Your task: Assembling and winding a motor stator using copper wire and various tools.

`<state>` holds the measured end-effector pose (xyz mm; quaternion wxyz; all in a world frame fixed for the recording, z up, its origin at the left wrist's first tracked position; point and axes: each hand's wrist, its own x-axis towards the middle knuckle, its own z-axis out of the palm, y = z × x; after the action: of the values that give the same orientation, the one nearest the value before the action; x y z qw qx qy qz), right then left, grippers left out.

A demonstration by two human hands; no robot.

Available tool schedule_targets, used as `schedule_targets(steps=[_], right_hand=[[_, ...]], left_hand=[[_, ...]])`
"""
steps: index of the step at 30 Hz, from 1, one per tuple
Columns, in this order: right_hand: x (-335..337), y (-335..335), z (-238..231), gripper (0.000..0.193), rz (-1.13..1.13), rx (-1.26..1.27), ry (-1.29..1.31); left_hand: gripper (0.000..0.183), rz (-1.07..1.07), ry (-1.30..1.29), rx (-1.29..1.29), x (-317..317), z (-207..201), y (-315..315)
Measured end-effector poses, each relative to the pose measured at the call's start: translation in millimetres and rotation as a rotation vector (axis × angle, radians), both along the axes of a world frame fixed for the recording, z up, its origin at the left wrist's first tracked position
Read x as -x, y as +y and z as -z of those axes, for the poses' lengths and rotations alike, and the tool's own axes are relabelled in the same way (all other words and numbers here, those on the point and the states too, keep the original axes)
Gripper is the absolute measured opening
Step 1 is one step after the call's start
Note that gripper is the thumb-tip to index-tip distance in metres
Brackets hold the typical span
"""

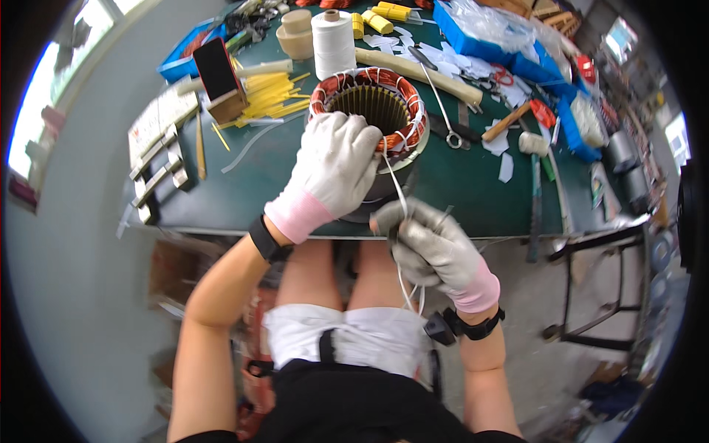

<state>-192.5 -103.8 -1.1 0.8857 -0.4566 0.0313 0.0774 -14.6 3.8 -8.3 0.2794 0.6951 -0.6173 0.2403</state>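
Observation:
A motor stator (408, 100) with copper-coloured windings laced in white stands upright at the table's near edge. My left hand (332, 159), in a white glove with a pink cuff, curls its fingers over the stator's near-left rim; its fingertips are partly hidden. From the near side of the winding a white lacing cord (396, 182) runs down to my right hand (436, 247). That gloved hand is closed around the cord, right of and below the stator, and slightly blurred. Loose cord hangs beneath it over my lap.
Behind the stator stand a white thread spool (334, 48) and tape rolls (297, 37). Yellow strips (269, 96) and a propped phone (216, 68) lie left. On the right are a hooked metal rod (442, 107), a wooden-handled tool (507, 121), a mallet (533, 145) and blue bins (473, 33).

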Motion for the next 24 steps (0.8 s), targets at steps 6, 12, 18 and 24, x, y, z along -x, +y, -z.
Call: schedule_targets(steps=[6, 12, 18, 24], right_hand=[[-65.0, -10.3, -21.2, 0.020, 0.152, -0.520, -0.109], [-34.8, 31.9, 45.4, 0.020, 0.516, -0.590, -0.391], [-45.1, 26.2, 27.0, 0.022, 0.512, -0.302, -0.209], [-44.5, -34.4, 32.9, 0.024, 0.386, -0.307, -0.284]], left_hand=[[0.012, 0.007, -0.056, 0.355, -12.0, 17.7, -15.8], [0.010, 0.043, -0.075, 0.343, 0.2, 16.1, -18.2], [0.009, 0.016, -0.100, 0.336, -22.5, 17.2, -13.4], [0.020, 0.148, 0.115, 0.009, -20.3, -7.4, -5.8]])
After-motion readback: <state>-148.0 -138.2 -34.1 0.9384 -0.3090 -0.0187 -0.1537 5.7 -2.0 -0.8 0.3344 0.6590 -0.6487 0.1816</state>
